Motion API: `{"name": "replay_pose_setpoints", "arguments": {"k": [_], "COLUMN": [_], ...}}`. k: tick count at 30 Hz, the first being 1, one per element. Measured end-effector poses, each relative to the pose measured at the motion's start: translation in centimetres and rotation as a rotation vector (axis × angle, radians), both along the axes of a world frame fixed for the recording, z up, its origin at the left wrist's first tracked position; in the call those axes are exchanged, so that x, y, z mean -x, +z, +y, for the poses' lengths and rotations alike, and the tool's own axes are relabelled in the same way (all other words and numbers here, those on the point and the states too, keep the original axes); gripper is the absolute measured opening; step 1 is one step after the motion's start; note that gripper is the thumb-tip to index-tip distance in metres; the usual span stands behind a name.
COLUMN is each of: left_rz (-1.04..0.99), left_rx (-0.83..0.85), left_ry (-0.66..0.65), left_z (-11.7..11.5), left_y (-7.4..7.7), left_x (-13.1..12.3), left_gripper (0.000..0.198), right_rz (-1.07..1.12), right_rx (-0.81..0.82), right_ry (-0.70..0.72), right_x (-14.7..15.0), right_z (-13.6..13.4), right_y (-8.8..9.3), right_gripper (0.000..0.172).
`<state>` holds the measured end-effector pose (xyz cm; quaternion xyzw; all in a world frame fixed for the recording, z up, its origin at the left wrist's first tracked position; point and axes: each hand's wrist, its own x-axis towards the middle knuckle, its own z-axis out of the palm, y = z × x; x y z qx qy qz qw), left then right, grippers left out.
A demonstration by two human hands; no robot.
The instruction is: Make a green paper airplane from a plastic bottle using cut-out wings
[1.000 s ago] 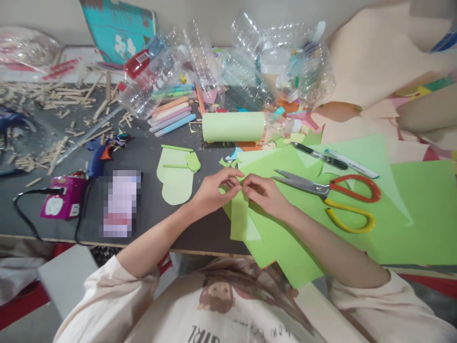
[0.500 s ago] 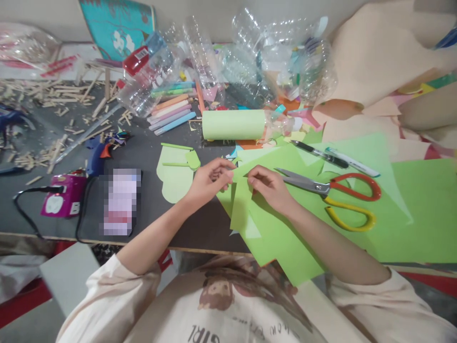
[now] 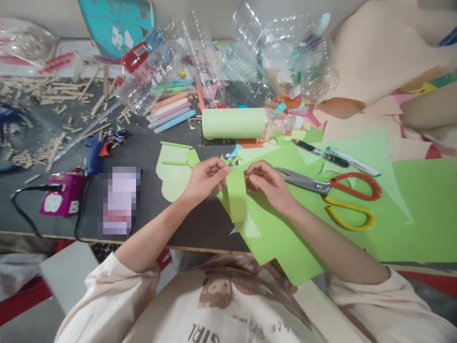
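Between my two hands hangs a small strip of green paper (image 3: 236, 195). My left hand (image 3: 210, 178) pinches its upper left edge between thumb and fingers. Against the strip's right edge, the curled fingers of my right hand (image 3: 266, 181) sit close; whether they grip it I cannot make out. Under my right hand lie larger green paper sheets (image 3: 296, 247). Scissors with red and yellow handles (image 3: 323, 187) rest on them, blades pointing toward my right hand. Left of my left hand are pale green paper cutouts (image 3: 176, 183) with thin green strips on top.
A bottle wrapped in pale green paper (image 3: 233, 124) lies ahead, with markers (image 3: 173, 112) and clear plastic bottles (image 3: 246, 66) behind. Pens (image 3: 321, 155) lie at right. A blue glue gun (image 3: 95, 155), a purple box (image 3: 63, 194) with cables and a phone (image 3: 120, 200) are at left.
The green paper strip has turned and shifted a little left, now facing me between the hands. My left hand has drawn slightly left. My right hand's fingers have changed their position at its edge.
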<state>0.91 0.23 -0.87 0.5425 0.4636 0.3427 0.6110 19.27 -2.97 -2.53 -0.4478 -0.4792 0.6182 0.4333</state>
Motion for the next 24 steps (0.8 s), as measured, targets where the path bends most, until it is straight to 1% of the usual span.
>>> {"name": "replay_pose_setpoints", "arguments": {"k": [1,3,4,7,11,13,15,17,18,22,24], "left_rz": [-0.015,-0.036,-0.044,-0.056,-0.076,-0.075,-0.056,-0.017,0.014,0.153,0.170], "left_rx": [0.005,0.012,0.016,0.045,0.083,0.086,0.088,0.078,0.049,-0.159,-0.192], "left_ry": [0.020,0.046,0.054,0.052,0.027,0.020,-0.010,-0.056,-0.074,-0.128,-0.153], "left_z": [0.1,0.2,0.2,0.2,0.0,-0.1,-0.3,-0.4,-0.5,-0.9,-1.0], "left_y": [0.0,0.0,0.0,0.0,-0.2,-0.3,-0.3,-0.4,-0.4,-0.4,-0.3], "left_x": [0.0,0.0,0.0,-0.1,-0.2,-0.3,-0.4,-0.5,-0.5,-0.4,-0.4], "left_gripper": [0.030,0.032,0.032,0.035,0.036,0.035,0.033,0.032,0.031,0.026,0.027], "right_rz": [0.012,0.028,0.029,0.014,-0.035,-0.079,-0.127,-0.165,-0.181,-0.219,-0.217], "right_rx": [-0.006,-0.011,-0.012,-0.033,-0.093,-0.121,-0.145,-0.171,-0.186,-0.229,-0.226], "right_ry": [0.026,0.093,0.122,0.168,0.174,0.177,0.168,0.132,0.106,-0.012,-0.067], "right_x": [0.1,0.3,0.4,0.6,0.4,0.3,0.2,0.1,0.1,0.3,0.4], "right_z": [-0.1,-0.4,-0.5,-0.7,-0.6,-0.5,-0.5,-0.6,-0.6,-0.7,-0.7], "right_y": [-0.2,-0.5,-0.7,-1.0,-0.9,-0.8,-0.7,-0.6,-0.6,-0.7,-0.7], "right_gripper": [0.017,0.034,0.039,0.045,0.058,0.060,0.056,0.047,0.042,0.023,0.012]}}
